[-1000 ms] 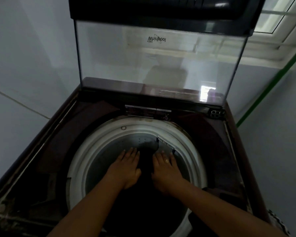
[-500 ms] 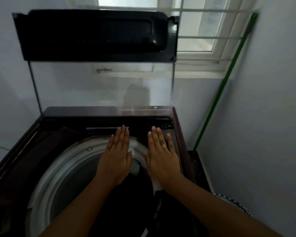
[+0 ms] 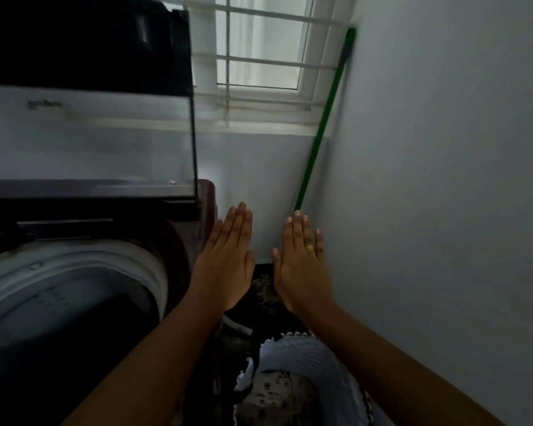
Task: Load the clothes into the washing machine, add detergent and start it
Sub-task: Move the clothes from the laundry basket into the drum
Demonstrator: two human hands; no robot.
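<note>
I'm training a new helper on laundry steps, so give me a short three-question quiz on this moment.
1. True or false: the lid of the washing machine stands open.
2. What do the left hand and right hand hold? A) clothes B) a detergent bottle C) nothing, the fingers are straight
3. Fill in: the basket holding a spotted cloth sits to the ___ of the washing machine.

Key: 1 true; 2 C; 3 right.
</note>
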